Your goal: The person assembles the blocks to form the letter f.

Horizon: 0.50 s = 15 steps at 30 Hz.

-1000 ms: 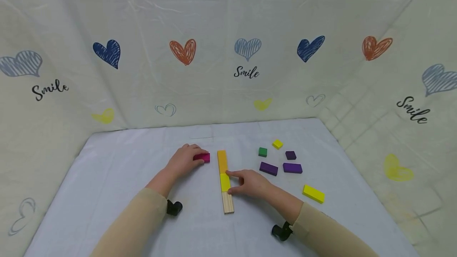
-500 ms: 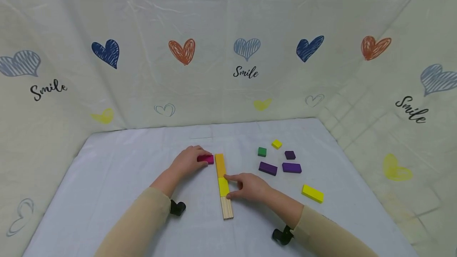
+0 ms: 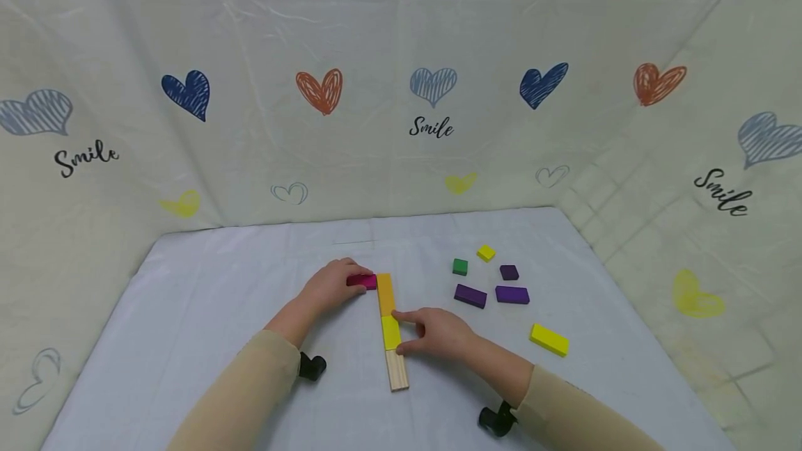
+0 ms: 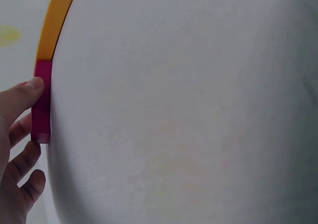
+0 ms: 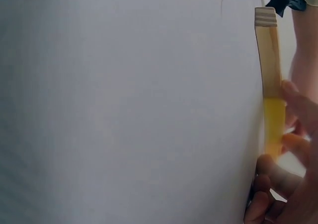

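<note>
My left hand [image 3: 328, 287] pinches a magenta block [image 3: 363, 282] between thumb and fingers. Its right end meets the far end of an orange block [image 3: 385, 294], making a corner; the left wrist view shows that magenta block [image 4: 41, 100] against the orange block [image 4: 54, 25]. The orange block, a yellow block [image 3: 390, 333] and a plain wood block [image 3: 397, 370] form a straight row. Right of it, my right hand [image 3: 441, 331] touches the row's side with thumb and index fingertips around the yellow block, its other fingers curled under. Beside the row, the right wrist view shows this hand [image 5: 293, 174].
To the right lie a green block [image 3: 460, 267], a small yellow block [image 3: 486, 252], a small purple block [image 3: 509, 272], two longer purple blocks [image 3: 470, 296] and a long yellow block [image 3: 549, 339]. White cloth [image 3: 219, 298] covers the table; a printed curtain hangs behind.
The row has shifted toward me and slightly left, with my right hand moving along. My left hand has carried the magenta block right, closing the gap to the orange block.
</note>
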Tool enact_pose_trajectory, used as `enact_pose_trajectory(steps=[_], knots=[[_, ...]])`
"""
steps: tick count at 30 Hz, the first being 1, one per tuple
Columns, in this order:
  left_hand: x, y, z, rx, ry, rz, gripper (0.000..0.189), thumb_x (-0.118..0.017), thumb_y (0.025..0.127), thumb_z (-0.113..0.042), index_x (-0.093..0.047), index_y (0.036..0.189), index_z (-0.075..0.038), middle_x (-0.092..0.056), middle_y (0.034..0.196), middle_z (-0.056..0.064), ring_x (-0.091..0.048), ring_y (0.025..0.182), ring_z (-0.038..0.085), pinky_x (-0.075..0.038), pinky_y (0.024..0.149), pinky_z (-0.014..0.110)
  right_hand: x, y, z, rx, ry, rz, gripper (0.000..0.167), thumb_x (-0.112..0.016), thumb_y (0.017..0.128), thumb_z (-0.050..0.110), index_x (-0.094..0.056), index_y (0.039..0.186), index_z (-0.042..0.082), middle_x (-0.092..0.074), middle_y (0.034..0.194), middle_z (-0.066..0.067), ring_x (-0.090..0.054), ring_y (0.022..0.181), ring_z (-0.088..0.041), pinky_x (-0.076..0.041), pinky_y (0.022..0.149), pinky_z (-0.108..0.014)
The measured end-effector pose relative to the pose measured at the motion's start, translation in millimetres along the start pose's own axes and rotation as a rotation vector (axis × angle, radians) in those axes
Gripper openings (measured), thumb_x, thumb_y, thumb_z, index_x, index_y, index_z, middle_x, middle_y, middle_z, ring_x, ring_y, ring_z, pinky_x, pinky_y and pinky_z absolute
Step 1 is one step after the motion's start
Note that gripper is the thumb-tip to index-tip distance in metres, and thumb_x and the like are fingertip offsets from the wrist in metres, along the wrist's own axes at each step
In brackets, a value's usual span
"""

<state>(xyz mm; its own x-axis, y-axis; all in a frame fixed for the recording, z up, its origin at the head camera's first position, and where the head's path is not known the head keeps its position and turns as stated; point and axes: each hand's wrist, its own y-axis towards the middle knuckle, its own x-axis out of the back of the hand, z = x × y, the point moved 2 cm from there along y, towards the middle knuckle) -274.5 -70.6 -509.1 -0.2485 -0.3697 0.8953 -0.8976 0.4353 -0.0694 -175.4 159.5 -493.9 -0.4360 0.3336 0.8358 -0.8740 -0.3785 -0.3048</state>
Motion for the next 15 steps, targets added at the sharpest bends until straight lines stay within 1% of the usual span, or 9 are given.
enact_pose_trajectory(steps=[6,15], knots=[[0.1,-2.2,-0.7,0.012,-0.058,0.015,0.036,-0.073,0.091,-0.031,-0.069,0.127,-0.028,-0.060,0.119,-0.002,-0.056,0.107,0.018,-0.049,0.095,0.037,-1.0,-1.2,0.0,0.010,-0.017,-0.016,0.072,-0.075,0.077,0.061,-0.054,0.142,0.038,-0.050,0.070,0.005,-0.046,0.066,-0.010,-0.036,0.057,-0.025],[0.3,-4.5,-2.6,0.046,-0.126,0.007,0.033,-0.069,0.094,-0.032,-0.069,0.127,-0.028,-0.060,0.117,-0.002,-0.056,0.104,0.018,-0.049,0.096,0.039,-1.9,-1.0,-0.4,0.009,-0.021,-0.019,0.072,-0.075,0.077,0.061,-0.053,0.142,0.038,-0.049,0.070,0.005,-0.046,0.066,-0.011,-0.036,0.056,-0.025]])
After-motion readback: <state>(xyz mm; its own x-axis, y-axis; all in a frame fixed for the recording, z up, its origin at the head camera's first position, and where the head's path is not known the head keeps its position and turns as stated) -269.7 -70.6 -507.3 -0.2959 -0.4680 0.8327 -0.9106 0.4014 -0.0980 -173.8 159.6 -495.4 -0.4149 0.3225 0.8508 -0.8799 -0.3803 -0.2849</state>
